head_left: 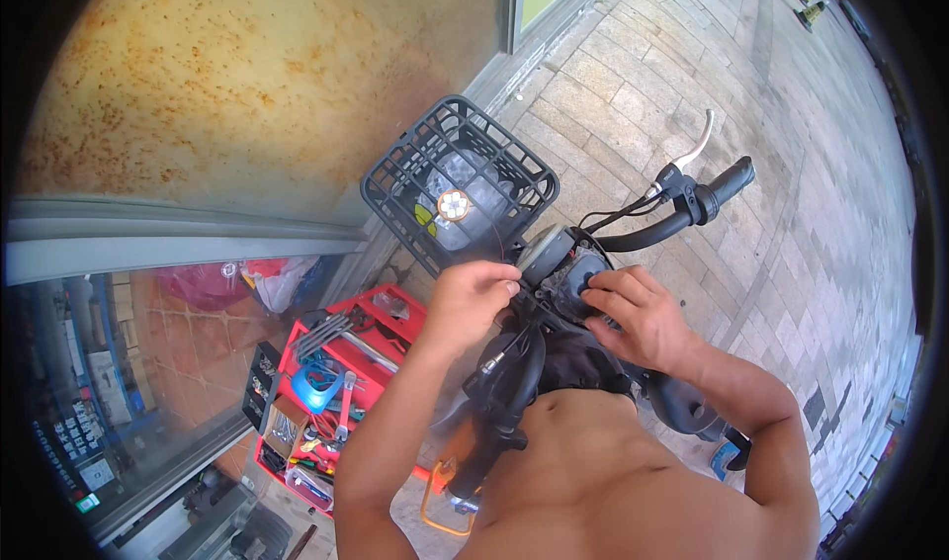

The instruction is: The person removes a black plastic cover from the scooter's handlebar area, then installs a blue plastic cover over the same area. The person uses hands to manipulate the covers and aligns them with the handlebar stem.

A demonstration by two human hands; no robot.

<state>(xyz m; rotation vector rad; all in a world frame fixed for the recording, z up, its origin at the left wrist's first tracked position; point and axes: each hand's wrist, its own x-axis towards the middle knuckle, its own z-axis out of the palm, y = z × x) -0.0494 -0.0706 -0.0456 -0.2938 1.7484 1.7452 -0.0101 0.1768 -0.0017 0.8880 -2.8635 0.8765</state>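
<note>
At the handlebar centre of a bike, a grey-black display housing (544, 254) sits beside a dark plastic part (575, 279) with cables around it. My left hand (476, 298) is pinched at the housing's left edge, where a thin wire hangs; what exactly the fingertips hold is too small to make out. My right hand (638, 318) has its curled fingers on the dark part. The right grip (727, 184) with a silver brake lever (695, 143) reaches up to the right. Ahead, a black basket (395, 189) holds a clear plastic bag (474, 179) with a flower emblem showing.
A red toolbox (371, 357) full of tools stands lower left, near a glass shopfront (178, 352) and a rust-spotted panel (247, 76). An orange bent-bar object (430, 496) lies below. Paved ground (751, 303) stretches to the right, with small posts (811, 14) far off.
</note>
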